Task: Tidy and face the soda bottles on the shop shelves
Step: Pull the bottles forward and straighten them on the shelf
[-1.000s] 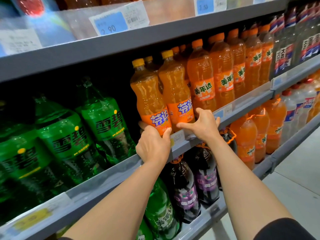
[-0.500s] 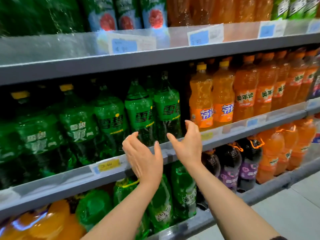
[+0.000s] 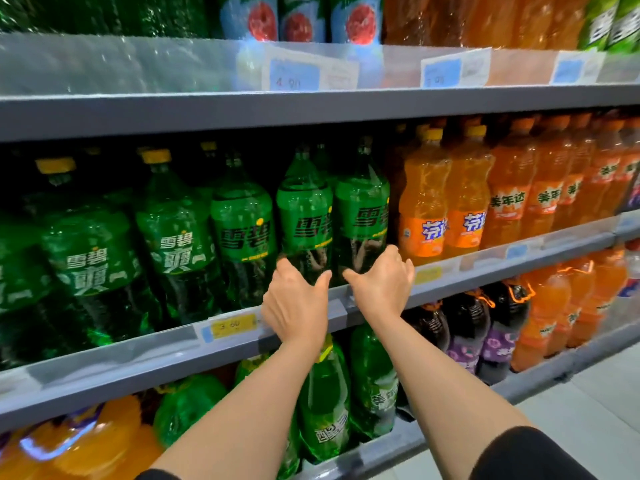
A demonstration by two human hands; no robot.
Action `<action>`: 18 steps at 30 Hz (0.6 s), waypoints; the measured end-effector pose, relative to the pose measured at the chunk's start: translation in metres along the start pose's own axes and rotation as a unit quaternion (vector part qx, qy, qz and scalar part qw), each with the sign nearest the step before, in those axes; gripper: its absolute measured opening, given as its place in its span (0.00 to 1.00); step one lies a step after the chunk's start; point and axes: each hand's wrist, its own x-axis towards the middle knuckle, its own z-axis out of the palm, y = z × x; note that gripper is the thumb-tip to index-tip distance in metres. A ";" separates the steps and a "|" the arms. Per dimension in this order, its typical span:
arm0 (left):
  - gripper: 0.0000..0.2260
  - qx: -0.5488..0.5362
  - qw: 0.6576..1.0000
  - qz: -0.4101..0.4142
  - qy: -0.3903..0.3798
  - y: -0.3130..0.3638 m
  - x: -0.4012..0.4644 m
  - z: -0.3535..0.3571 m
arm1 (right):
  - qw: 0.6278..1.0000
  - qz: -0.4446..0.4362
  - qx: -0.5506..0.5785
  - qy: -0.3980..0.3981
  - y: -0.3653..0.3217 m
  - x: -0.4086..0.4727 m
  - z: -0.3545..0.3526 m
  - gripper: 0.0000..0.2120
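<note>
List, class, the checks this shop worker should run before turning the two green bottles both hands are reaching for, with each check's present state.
1. Left hand at the left green bottle: ok, grip cannot tell.
2. Right hand at the right green bottle: ok, grip cannot tell.
3. Both labels face front: not ok, turned sideways.
4. Both bottles upright: ok.
5. Orange bottle beside them leaves room: cannot tell, very close.
6. Shelf rail holds the bottles in: ok.

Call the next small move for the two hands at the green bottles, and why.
Probably turn both bottles so the labels face front. The left hand grips the base of one green soda bottle, the right hand the neighbouring green soda bottle; both labels sit turned right, partly cut off.
</note>
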 end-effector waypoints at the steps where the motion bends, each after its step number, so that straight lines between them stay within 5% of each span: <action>1: 0.29 0.000 1.000 -0.008 0.003 0.001 0.001 0.001 | 1.000 0.005 0.003 0.001 0.001 0.002 -0.001 0.33; 18: 0.27 0.018 1.000 -0.001 -0.020 0.003 0.014 0.011 | 0.999 0.011 -0.024 0.019 0.013 0.015 0.000 0.37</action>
